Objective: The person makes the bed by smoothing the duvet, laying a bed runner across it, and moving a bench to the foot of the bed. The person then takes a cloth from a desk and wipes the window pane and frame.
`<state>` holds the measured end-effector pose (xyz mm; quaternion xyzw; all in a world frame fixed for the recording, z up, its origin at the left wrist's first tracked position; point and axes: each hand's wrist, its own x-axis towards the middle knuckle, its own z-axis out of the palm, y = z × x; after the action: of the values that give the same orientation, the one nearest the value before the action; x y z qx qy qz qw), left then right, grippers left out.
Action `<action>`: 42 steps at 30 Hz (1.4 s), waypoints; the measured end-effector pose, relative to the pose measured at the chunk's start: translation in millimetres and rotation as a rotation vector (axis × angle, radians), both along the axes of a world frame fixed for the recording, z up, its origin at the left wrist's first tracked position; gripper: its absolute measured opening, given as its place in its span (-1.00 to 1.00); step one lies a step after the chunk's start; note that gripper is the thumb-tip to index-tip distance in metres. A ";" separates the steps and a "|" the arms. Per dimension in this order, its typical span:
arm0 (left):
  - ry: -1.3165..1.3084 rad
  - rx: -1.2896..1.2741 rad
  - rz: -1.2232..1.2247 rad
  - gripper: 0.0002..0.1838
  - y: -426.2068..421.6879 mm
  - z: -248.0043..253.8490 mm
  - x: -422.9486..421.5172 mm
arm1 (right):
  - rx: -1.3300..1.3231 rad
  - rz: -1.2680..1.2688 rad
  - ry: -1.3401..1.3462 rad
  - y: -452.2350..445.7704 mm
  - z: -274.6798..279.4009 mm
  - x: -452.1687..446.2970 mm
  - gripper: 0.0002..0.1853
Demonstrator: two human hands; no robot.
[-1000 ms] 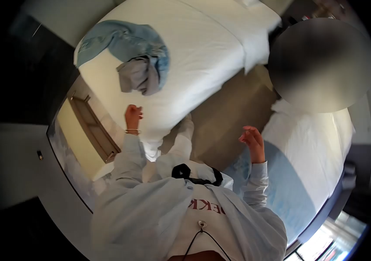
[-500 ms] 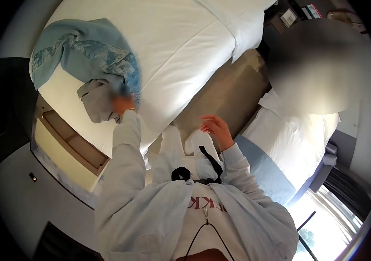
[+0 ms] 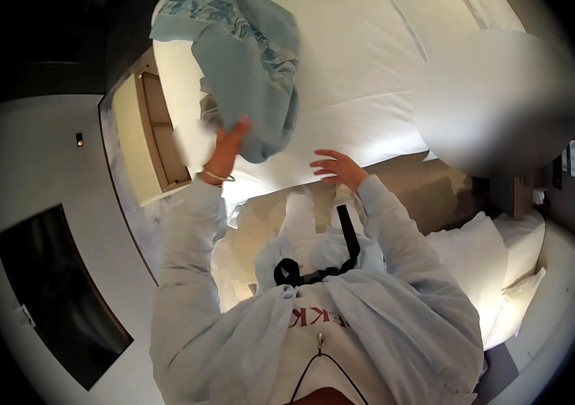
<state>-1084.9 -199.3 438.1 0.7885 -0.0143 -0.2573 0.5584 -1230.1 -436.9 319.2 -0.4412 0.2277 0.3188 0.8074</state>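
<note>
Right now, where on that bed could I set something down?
The white bed looks bare right of the blue cloth, up to where the picture blurs. Crowded: its left end, with that cloth, the grey cloth and the left hand.

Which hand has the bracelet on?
The left hand, the one nearer the blue cloth: a thin pale bracelet shows at its wrist. The right hand, empty with fingers apart, shows none.

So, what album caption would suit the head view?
Left hand at a blue cloth on the bed, right hand open and empty.
</note>
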 end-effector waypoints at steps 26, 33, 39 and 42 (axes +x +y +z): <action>0.350 -0.062 0.771 -0.04 122.7 -298.8 -43.6 | -0.874 -0.088 -0.390 46.2 -132.1 57.7 -0.11; -0.006 -0.313 0.627 -0.41 122.7 -237.4 16.9 | -0.988 0.179 -0.362 45.5 -125.4 121.0 -0.33; -0.196 -0.455 0.712 -0.41 123.4 -140.4 172.5 | -0.315 0.072 -0.378 54.6 2.0 250.2 -0.39; -0.150 -0.607 0.438 -0.30 129.3 -90.8 226.4 | 0.271 -0.508 -0.531 51.2 110.5 304.9 -0.50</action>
<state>-858.5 -70.0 347.3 0.5881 0.0380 -0.0575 0.8058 -925.3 -385.7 429.7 -0.3273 0.0687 0.0110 0.9424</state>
